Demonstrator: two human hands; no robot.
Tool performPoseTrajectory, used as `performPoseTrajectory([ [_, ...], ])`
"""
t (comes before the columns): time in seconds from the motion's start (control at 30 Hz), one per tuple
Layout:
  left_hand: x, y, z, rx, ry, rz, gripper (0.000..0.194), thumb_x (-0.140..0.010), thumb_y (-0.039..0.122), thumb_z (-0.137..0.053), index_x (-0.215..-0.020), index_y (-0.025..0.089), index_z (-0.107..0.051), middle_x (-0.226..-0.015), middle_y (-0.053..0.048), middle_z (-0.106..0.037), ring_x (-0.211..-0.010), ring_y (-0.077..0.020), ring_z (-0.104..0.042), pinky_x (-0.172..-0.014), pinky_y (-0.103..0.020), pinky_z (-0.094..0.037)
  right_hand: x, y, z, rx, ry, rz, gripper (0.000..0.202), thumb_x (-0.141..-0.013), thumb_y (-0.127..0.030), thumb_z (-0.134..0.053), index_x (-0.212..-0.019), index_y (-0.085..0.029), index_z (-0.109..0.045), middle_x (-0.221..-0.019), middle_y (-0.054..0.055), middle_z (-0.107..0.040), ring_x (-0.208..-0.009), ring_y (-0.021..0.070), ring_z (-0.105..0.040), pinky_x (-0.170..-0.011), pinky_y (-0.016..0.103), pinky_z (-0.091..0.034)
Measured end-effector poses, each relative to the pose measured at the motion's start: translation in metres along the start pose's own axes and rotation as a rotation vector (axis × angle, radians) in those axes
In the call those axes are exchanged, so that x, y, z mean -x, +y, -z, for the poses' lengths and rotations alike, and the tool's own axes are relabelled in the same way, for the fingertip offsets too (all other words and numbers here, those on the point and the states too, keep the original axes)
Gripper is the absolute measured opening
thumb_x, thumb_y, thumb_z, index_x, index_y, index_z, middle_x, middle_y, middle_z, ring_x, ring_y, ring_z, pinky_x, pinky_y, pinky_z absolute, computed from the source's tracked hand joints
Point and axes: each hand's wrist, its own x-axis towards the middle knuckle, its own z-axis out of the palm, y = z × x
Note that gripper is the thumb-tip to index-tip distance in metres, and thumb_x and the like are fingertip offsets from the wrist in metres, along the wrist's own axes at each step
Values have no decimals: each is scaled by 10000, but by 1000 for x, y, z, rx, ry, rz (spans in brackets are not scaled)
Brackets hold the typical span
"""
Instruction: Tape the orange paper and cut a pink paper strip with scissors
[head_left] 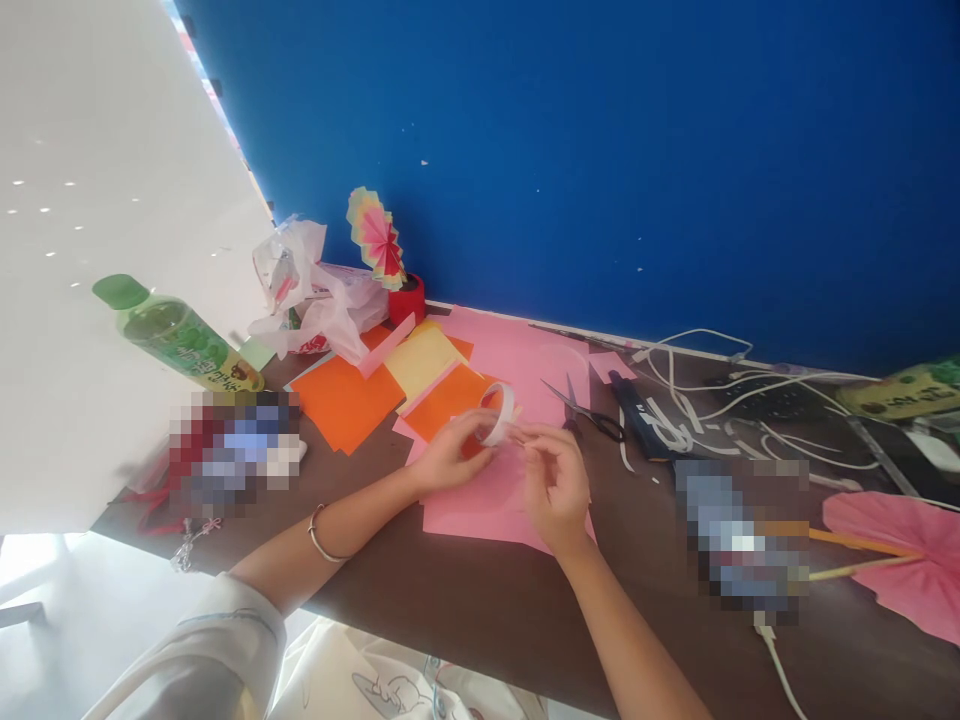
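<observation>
A roll of white tape (504,420) stands on edge in my left hand (459,450), whose thumb and fingers close round its near side. Fingertips of my right hand (555,475) are pinched together at the roll's right edge, on the tape; its loose end is too small to make out. Under both hands lie large pink paper sheets (480,515). Just beyond the roll are orange paper (439,402) and a pale yellow sheet (424,362). Scissors (592,412) with dark handles lie spread to the right of my right hand.
A green-capped bottle (187,340) stands at left, near a plastic bag (322,290) and a folded-paper fan in a red pot (406,300). White cables (705,375) tangle at back right. A pink paper fan (900,565) lies at the right edge. A blue panel (570,150) rises behind.
</observation>
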Motion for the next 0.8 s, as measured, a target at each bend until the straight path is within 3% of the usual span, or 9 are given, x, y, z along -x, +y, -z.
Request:
performPoseTrajectory([
  [0.17,0,2,-1,75,-64,85,232,-853,321,-508,-1018,163,-551,-946,-70,-611,-869,-172,-568,-787,-300,-445,2,-1,-3,-60,-48,-20,78,-894,-205,-414,-900,-231,-488,-980,66,-566,-891,175,-634,-746,375,-569],
  [0.3,0,-5,-3,7,9,80,165,-872,295,-463,-915,162,-550,-856,-54,-587,-782,-154,-551,-732,-287,-435,3,0,-2,-111,34,-37,85,-901,-220,-403,-945,-234,-474,-985,71,-559,-908,187,-629,-742,398,-572],
  [0.4,-1,-7,-2,-73,81,81,185,-859,254,-471,-1010,168,-532,-837,-48,-583,-757,-157,-540,-743,-310,-428,4,-2,-2,-110,80,5,91,-900,-213,-403,-959,-234,-469,-1011,73,-549,-914,192,-630,-762,423,-565],
  [0.53,-3,-7,0,-181,144,127,385,-842,252,-499,-1215,177,-434,-846,-45,-601,-846,-189,-545,-869,-391,-387,5,-3,-1,-84,60,101,155,-892,-158,-393,-999,-240,-468,-1039,74,-541,-956,192,-612,-787,431,-557],
  [0.67,-2,-12,0,-110,178,118,337,-876,245,-431,-1207,186,-441,-1029,-85,-599,-995,-196,-540,-894,-370,-397,5,0,2,-22,66,165,198,-882,-125,-391,-1018,-248,-466,-1021,68,-556,-918,182,-609,-741,406,-563],
  [0.8,-1,-14,2,-100,225,103,303,-878,218,-416,-1174,175,-462,-1052,-103,-602,-990,-193,-549,-877,-359,-414,2,1,3,52,110,200,191,-883,-130,-392,-1012,-246,-473,-956,59,-583,-843,172,-606,-710,388,-551],
])
